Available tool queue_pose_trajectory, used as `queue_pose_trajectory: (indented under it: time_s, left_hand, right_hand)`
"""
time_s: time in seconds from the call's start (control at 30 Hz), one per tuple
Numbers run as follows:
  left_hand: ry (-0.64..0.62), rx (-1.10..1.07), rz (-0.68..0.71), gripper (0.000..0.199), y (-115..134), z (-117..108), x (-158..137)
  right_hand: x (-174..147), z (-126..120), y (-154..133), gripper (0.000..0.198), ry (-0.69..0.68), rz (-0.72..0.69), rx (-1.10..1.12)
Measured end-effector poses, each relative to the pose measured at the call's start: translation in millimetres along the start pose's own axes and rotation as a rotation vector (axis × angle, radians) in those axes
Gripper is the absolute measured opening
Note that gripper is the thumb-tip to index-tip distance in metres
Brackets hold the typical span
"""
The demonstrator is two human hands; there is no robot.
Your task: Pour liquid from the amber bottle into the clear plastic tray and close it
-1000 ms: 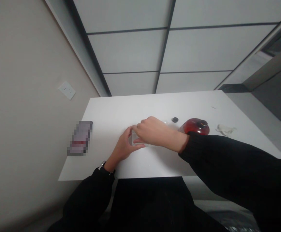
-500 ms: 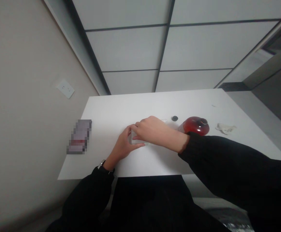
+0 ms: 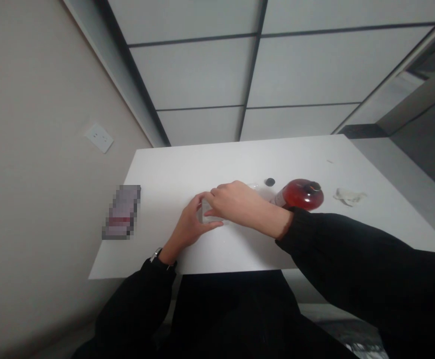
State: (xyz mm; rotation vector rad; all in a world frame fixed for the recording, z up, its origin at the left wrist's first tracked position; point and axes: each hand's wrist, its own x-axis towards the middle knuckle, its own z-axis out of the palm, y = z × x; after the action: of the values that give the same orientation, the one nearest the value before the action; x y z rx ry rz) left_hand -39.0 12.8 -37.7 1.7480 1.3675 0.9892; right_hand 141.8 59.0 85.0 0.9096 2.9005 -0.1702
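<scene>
My left hand (image 3: 188, 225) is curved around the side of a clear container (image 3: 205, 217), with the thumb along its near side and the fingers at its far left. Bent over the same container from above is my right hand (image 3: 234, 202). Its fingers are curled down at the container's left part, and the back of the hand hides most of it. What the right fingertips pinch, if anything, does not show. Right of the hands is a bottle of red liquid (image 3: 303, 193) with an open dark neck. A small dark cap (image 3: 270, 182) lies just left of the bottle.
All this is on a white table (image 3: 180, 167). A crumpled white tissue (image 3: 350, 196) lies right of the bottle. At the left edge is a blurred-out flat rectangular object (image 3: 122, 212). A wall with a socket (image 3: 100, 138) borders the left, and white panels (image 3: 206, 75) stand behind.
Both hands stay in almost the same place on the container. The view has shifted very slightly; nothing else visibly differs.
</scene>
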Motion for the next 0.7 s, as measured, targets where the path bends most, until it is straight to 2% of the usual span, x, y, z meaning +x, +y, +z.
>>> queue_pose_trajectory:
  time_s: [0.17, 0.3, 0.43, 0.6, 0.7]
  left_hand:
    - [0.0, 0.004, -0.008, 0.065, 2, -1, 0]
    - [-0.005, 0.012, -0.026, 0.067, 2, -2, 1]
    - [-0.007, 0.019, -0.03, 0.067, 1, -2, 2]
    - [0.011, 0.048, -0.045, 0.059, 0, -5, 4]
    - [0.011, 0.058, -0.041, 0.055, 0, -7, 5]
  right_hand:
    - [-2, 3, 0, 0.032, 0.04, -0.036, 0.02]
    - [-2, 6, -4, 0.025, 0.045, 0.058, 0.004]
    - [-4, 11, -11, 0.021, 0.079, 0.076, 0.017]
    - [0, 26, -18, 0.021, 0.145, 0.202, 0.043]
    - [-1, 29, -21, 0.019, 0.19, 0.216, 0.062]
